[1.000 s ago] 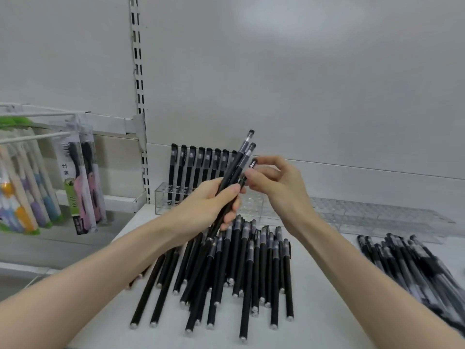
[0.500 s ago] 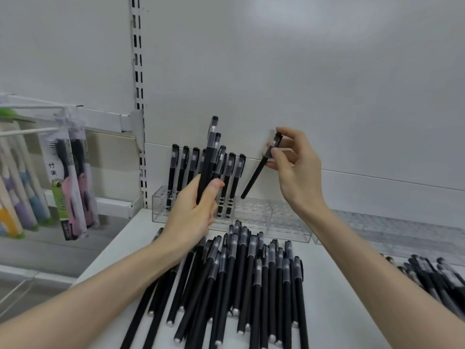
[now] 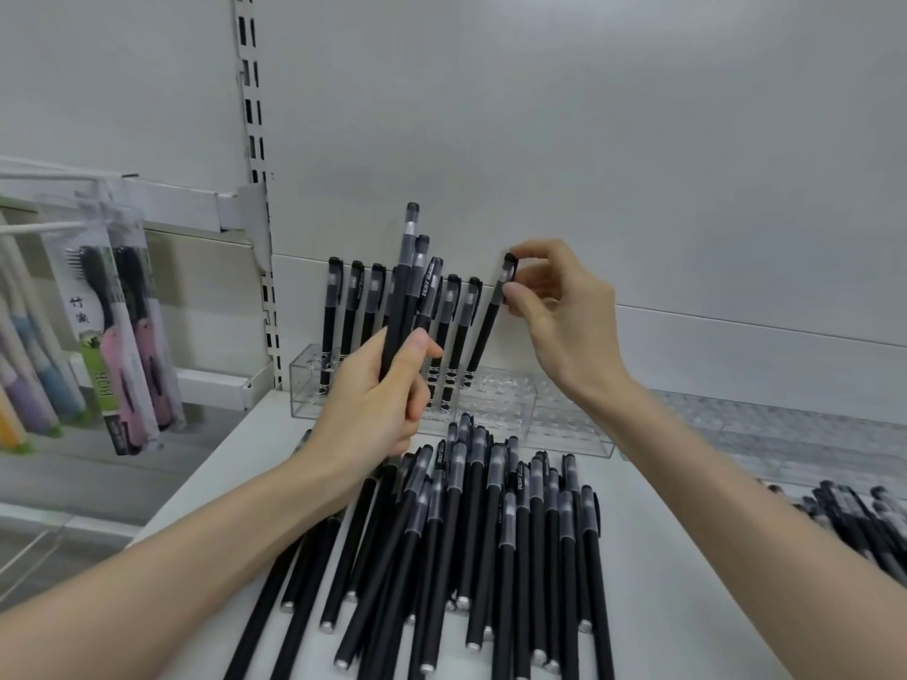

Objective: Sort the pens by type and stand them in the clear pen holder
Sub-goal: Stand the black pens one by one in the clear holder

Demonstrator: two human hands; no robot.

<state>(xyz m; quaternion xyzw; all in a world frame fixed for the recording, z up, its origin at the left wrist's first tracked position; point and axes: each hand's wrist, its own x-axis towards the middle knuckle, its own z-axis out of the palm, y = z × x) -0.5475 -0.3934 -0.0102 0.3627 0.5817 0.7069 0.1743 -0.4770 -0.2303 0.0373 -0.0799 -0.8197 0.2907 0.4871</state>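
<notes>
Right hand (image 3: 564,316) pinches one pen (image 3: 488,326) by its cap. The pen leans up and to the right, its tip at the holder (image 3: 569,419) just right of the standing row (image 3: 353,306); I judge it needs righting next. Left hand (image 3: 378,409) grips an upright bundle (image 3: 407,287), nearer me. A pile (image 3: 491,532) lies on the white shelf (image 3: 687,581), with the backboard (image 3: 589,139) behind.

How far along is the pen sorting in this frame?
Done: a row of black pens stands at the left end of the clear pen holder. In hand: the right hand pinches a single pen, tip at the holder beside that row; the left hand grips a bundle. Left: the shelf pile and a second pile at right.
</notes>
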